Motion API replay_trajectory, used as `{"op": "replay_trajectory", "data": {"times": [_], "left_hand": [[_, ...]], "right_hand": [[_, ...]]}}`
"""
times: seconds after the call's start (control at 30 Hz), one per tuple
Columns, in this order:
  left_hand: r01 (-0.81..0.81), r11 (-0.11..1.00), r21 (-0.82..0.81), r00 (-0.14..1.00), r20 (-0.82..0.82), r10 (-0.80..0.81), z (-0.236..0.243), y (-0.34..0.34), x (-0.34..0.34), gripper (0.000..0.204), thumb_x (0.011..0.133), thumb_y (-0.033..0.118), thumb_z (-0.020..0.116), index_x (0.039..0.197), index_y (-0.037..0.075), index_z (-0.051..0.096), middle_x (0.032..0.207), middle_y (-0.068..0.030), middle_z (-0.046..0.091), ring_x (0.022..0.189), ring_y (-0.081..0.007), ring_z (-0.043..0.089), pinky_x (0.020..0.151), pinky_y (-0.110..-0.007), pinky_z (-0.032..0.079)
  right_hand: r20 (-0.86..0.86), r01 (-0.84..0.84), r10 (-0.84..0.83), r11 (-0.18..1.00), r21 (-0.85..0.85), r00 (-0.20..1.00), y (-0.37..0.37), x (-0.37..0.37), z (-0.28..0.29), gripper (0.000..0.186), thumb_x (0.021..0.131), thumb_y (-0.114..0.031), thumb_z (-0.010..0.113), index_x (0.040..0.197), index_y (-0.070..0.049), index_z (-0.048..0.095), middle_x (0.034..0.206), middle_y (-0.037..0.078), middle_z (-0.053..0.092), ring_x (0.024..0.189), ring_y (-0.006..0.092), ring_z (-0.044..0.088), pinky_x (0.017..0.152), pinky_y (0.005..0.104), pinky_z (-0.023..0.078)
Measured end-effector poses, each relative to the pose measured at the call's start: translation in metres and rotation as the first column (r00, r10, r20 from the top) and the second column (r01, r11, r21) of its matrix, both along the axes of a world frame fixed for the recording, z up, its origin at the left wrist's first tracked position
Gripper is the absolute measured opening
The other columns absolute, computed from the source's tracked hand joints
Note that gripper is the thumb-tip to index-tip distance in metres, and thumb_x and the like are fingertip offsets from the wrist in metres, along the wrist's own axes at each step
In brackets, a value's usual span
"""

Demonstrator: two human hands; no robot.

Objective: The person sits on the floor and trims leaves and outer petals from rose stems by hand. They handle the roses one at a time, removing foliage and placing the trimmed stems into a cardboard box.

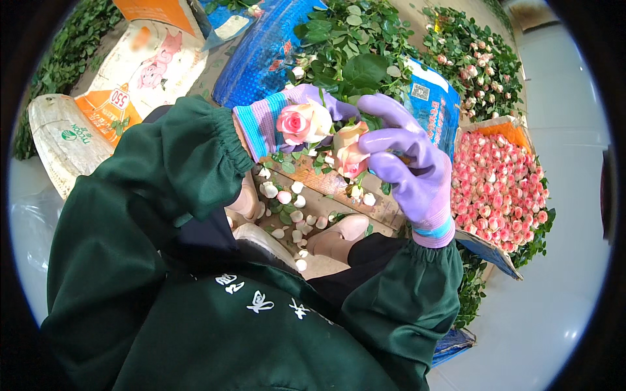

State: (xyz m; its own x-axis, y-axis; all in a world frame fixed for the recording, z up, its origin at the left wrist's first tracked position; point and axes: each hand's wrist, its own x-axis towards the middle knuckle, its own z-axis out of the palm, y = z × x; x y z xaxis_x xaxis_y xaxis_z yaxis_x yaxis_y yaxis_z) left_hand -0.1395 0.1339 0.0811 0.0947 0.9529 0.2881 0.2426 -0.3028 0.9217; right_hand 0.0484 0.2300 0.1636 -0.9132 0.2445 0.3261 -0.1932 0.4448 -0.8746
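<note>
Both my hands wear purple-coated gloves with striped cuffs. My left hand (334, 105) is closed round rose stems, most of its fingers hidden behind the blooms. A pink rose with cream outer petals (303, 124) lies over the striped part of that glove. Beside it, a peach-pink rose (351, 151) faces downward between the hands. My right hand (417, 163) has curled fingers, with thumb and index tips pinching at this second rose's right edge. Another finger of it arches above. Green leaves (372, 122) show between the hands.
Loose petals (297, 202) litter the floor around my shoes (342, 234). Leafy rose stems (355, 52) lie ahead, beside blue printed wrapping (264, 55). At right stands a wrapped bundle of pink roses (499, 189), with more roses (476, 68) beyond. Printed sacking (160, 68) spreads at left.
</note>
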Motion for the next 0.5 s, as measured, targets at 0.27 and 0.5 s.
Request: {"op": "replay_trajectory", "data": {"times": [0.27,0.5], "left_hand": [[0.135,0.915,-0.379,0.965,0.261,-0.034,0.019,-0.002,0.004,0.022,0.086,0.009,0.052,0.106,0.003,0.058,0.094,-0.0054,0.064,0.079,-0.0159,0.061,0.065,-0.024,0.049],[0.3,0.937,-0.179,0.761,0.638,-0.122,-0.002,0.005,-0.001,0.031,0.079,0.01,0.062,0.109,0.002,0.055,0.106,-0.0094,0.059,0.093,-0.0198,0.06,0.083,-0.034,0.05]], "right_hand": [[0.0,0.115,-0.13,0.878,-0.464,0.992,0.0,0.003,-0.003,0.015,0.082,-0.006,0.058,0.094,0.002,0.062,0.125,0.016,0.049,0.101,0.0158,0.054,0.087,0.0297,0.043],[-0.152,-0.008,-0.084,0.852,-0.523,0.985,0.002,0.005,0.011,0.021,0.083,-0.014,0.061,0.096,0.002,0.061,0.126,0.02,0.047,0.104,0.0217,0.055,0.09,0.0369,0.044]]}}
